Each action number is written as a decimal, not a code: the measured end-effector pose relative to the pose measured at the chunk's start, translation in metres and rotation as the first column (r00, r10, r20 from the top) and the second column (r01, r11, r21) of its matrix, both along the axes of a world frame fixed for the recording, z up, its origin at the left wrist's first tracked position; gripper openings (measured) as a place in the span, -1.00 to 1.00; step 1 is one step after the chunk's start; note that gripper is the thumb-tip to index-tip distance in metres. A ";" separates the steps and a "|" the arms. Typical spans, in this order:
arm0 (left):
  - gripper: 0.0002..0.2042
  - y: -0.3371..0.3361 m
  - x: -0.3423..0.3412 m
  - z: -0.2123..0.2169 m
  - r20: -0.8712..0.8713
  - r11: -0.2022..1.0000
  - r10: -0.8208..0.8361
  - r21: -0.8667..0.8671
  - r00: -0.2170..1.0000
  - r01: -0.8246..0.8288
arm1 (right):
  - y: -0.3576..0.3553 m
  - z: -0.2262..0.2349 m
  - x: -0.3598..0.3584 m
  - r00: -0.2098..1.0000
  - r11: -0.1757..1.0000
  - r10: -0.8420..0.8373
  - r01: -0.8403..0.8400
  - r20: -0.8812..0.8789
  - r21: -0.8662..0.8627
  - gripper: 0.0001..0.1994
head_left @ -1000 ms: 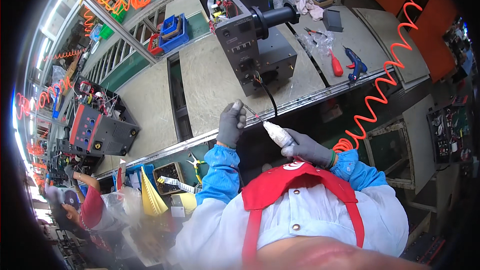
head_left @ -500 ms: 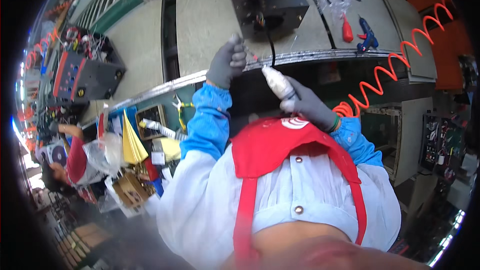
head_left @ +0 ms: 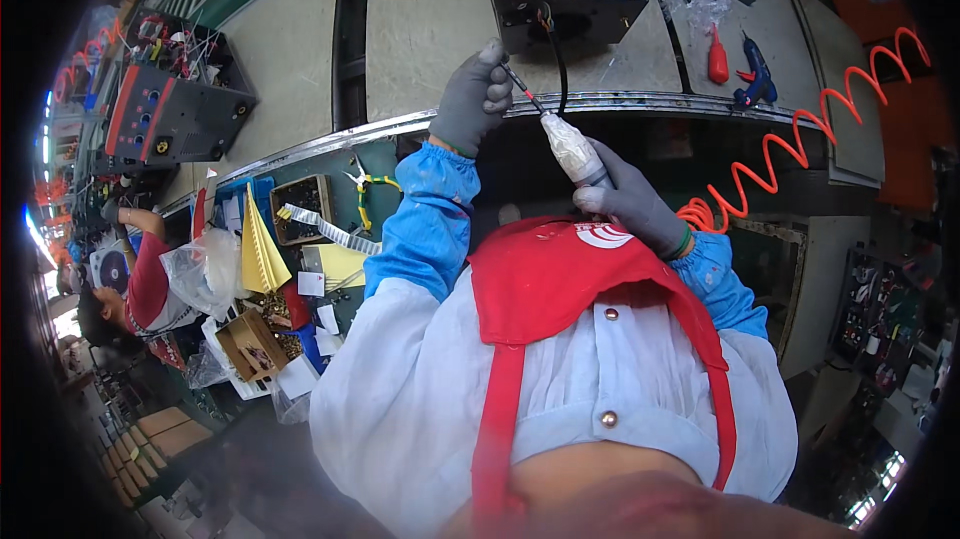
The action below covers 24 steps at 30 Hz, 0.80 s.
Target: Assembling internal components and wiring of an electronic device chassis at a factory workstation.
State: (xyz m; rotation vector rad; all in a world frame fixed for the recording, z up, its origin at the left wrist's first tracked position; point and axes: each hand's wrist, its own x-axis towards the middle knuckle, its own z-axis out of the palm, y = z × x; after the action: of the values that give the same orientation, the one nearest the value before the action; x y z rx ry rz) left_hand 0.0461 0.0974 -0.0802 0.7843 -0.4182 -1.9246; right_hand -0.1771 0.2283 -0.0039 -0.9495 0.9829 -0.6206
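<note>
My right hand [head_left: 638,207], in a grey glove, is wrapped round a power screwdriver [head_left: 572,150] whose body is covered in pale, crinkled wrapping. Its thin dark bit [head_left: 527,91] with a red band points up and left. At the bit's tip is my gloved left hand [head_left: 476,99], fingers curled closed; whatever they pinch is too small or hidden to name. Just beyond both hands, a dark metal machine housing [head_left: 590,1] stands on the bench, and a black cable [head_left: 561,69] hangs from it toward the bench edge.
An orange coiled hose [head_left: 768,164] stretches at the right. A blue glue gun [head_left: 757,74] and a red bottle [head_left: 717,59] lie on the bench. At left are another machine [head_left: 175,114], pliers [head_left: 361,189], a wooden box [head_left: 252,346] and a person [head_left: 135,284] at work.
The screwdriver has swung more upright, and its bit now meets my left hand's fingertips. The view has shifted slightly, so the bench things appear further right.
</note>
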 end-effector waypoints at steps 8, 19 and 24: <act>-0.71 -0.009 0.011 -0.004 0.325 0.963 0.037 -0.263 0.945 0.053 | -0.006 -0.018 -0.013 0.982 0.991 -0.035 0.010 0.188 0.131 -0.35; -0.61 -0.020 -0.027 -0.005 0.331 0.952 0.157 -0.301 0.931 -0.053 | -0.005 -0.034 -0.026 0.905 0.956 -0.197 0.091 0.377 0.280 -0.39; -0.60 -0.033 -0.042 0.000 0.428 0.920 0.226 -0.390 0.875 -0.046 | -0.011 -0.016 -0.029 0.966 0.974 -0.180 0.148 0.187 0.172 -0.20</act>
State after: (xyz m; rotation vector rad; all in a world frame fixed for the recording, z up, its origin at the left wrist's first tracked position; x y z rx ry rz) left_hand 0.0044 0.0642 -0.0801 0.9914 -0.9639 -1.4448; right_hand -0.2057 0.2174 -0.0200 -0.6556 0.9196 -0.7525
